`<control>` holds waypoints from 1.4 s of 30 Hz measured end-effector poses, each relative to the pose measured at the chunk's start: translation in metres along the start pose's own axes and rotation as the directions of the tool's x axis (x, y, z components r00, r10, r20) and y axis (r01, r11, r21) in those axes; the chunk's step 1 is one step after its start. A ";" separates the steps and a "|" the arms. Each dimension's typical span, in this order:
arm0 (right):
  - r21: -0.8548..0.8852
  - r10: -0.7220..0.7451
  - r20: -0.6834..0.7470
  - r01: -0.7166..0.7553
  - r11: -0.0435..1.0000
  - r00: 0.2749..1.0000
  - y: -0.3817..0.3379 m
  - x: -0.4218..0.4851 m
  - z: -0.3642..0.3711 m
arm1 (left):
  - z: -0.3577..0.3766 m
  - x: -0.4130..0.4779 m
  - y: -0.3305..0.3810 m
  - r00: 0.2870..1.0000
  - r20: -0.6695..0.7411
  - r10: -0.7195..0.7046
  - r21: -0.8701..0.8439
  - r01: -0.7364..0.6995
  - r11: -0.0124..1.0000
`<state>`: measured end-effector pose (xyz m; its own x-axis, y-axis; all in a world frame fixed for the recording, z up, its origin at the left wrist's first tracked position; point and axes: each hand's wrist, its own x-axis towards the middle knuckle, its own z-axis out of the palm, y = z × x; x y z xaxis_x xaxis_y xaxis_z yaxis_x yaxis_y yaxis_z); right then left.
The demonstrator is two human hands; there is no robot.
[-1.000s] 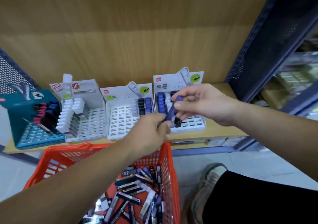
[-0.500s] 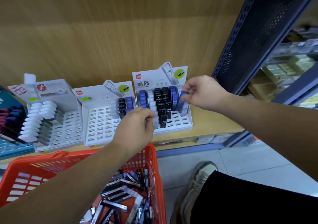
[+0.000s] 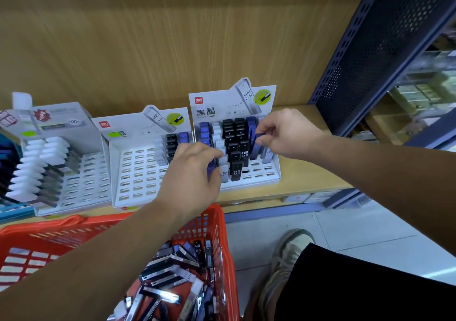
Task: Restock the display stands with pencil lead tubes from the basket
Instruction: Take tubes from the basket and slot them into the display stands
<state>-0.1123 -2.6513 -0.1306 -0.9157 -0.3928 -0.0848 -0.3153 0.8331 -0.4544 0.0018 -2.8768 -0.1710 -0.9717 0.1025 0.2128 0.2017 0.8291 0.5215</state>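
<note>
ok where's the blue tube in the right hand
Head view, right of centre: the right hand pinches the blue tube at the rightmost display stand, just right of its black tubes.

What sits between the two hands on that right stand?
Head view: white tubes and black tubes, standing in the right stand, fill the stretch between left hand and right hand.

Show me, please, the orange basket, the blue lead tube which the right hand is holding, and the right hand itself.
Orange basket [image 3: 49, 231]: head view, top rim on the left.
Blue lead tube [image 3: 254, 149]: head view, body below the pinching fingers.
Right hand [image 3: 288, 133]: head view, back of the hand.
</note>
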 end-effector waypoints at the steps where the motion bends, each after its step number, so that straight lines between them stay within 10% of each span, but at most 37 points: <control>1: -0.022 -0.005 0.018 0.006 1.000 1.000 0.001 0.000 0.000 | 0.000 0.000 0.000 1.000 0.002 0.000 -0.007 0.000 1.000; 16: -0.327 -0.179 -0.057 0.152 0.933 0.982 -0.065 -0.043 0.000 | -0.061 -0.054 -0.012 0.982 0.159 -0.105 0.001 0.107 0.994; 24: -0.131 -0.159 0.479 0.249 0.960 0.863 -0.179 -0.107 0.106 | -0.085 -0.183 -0.060 0.840 0.255 -0.479 0.025 0.489 0.872; 32: -0.084 0.135 0.632 -0.106 0.991 0.763 -0.169 -0.118 0.253 | -0.061 -0.274 -0.123 0.613 0.371 -0.697 0.140 0.705 0.695; 42: -0.217 0.559 0.381 -0.517 0.828 0.737 -0.125 -0.093 0.355 | -0.001 -0.277 -0.194 0.313 0.383 -0.869 0.216 0.885 0.414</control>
<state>0.1006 -2.8571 -0.3804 -0.7559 0.0281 -0.6540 0.1579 0.9774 -0.1406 0.2322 -3.0663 -0.3303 -0.5267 -0.4781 -0.7029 -0.8026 0.5522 0.2258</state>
